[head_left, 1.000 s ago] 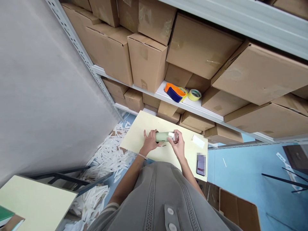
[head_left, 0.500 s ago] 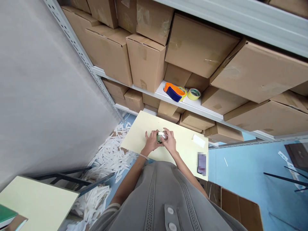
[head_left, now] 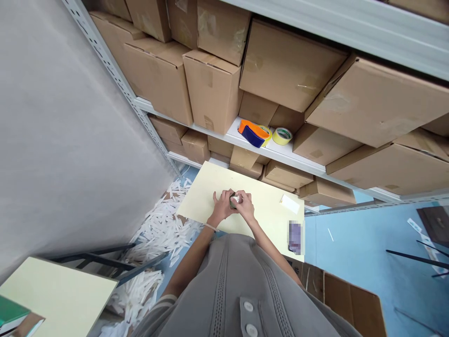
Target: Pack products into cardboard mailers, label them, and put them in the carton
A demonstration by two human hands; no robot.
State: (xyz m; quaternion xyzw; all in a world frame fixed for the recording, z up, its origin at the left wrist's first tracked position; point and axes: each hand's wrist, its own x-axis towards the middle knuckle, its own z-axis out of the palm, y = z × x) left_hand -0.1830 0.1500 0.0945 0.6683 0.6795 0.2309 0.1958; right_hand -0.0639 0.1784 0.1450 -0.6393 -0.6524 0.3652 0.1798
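At the far left, a side table point(head_left: 70, 295) carries something green-covered point(head_left: 12, 311) at its lower corner, and beyond it white paper strips point(head_left: 152, 229) litter the floor. Next comes the pale worktable point(head_left: 210, 180), over which the person's 2 hands work close together near the middle.

The left hand point(head_left: 222, 207) is curled around a small green cylinder point(head_left: 232, 203), its thumb side lifted away and a band point(head_left: 211, 227) at the wrist. The cylinder sits between the palms, mostly hidden by fingers. The right hand point(head_left: 246, 206) is closed on it from the other side, fingers wrapped over its pale end.

1.0 s ago the cylinder lay crosswise with its long side in view and the hands well apart; 0.5 s ago it already looked short. Now even less shows and the hands nearly meet. It has probably been turned end-on, though a part slid inside another cannot be ruled out. Either way, I judge the handling has moved to its end, with both hands sharing the grip.

Farther right, a tape dispenser point(head_left: 253, 135) and a tape roll point(head_left: 282, 136) rest on the shelf, while a white card point(head_left: 290, 204) and a phone point(head_left: 295, 236), blurred out, lie near the table's right edge.
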